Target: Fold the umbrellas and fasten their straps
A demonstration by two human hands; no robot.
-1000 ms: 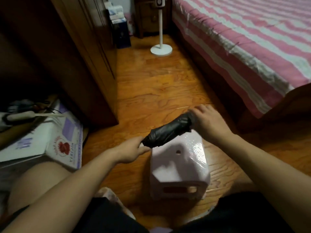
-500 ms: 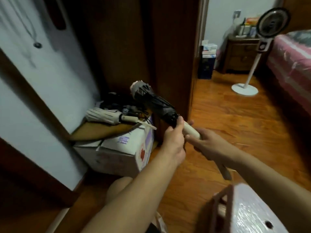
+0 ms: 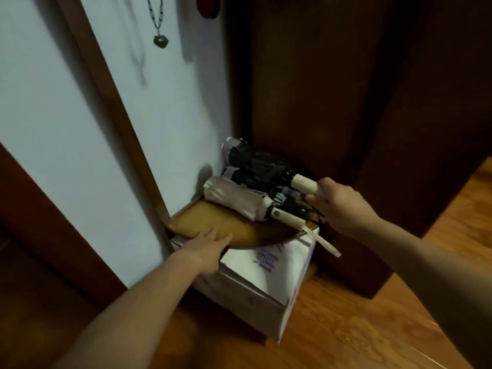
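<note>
I see three folded umbrellas bunched in the corner on a wooden tray (image 3: pixel 210 227). The black umbrella (image 3: pixel 262 166) lies at the back, rolled up, its pale-rimmed tip toward the wall and its cream handle (image 3: pixel 304 183) pointing right, where my right grip (image 3: pixel 338 202) wraps it. Just in front lies a beige umbrella (image 3: pixel 234 198), folded and pleated, its cream handle (image 3: pixel 288 218) jutting past the tray's rim with a loose strap (image 3: pixel 323 242) trailing. Between them a third dark umbrella (image 3: pixel 290 202) is mostly hidden.

The right hand (image 3: pixel 343 202) hides the black umbrella's (image 3: pixel 262 166) handle end; box (image 3: pixel 266 275) lettering is part covered.
</note>
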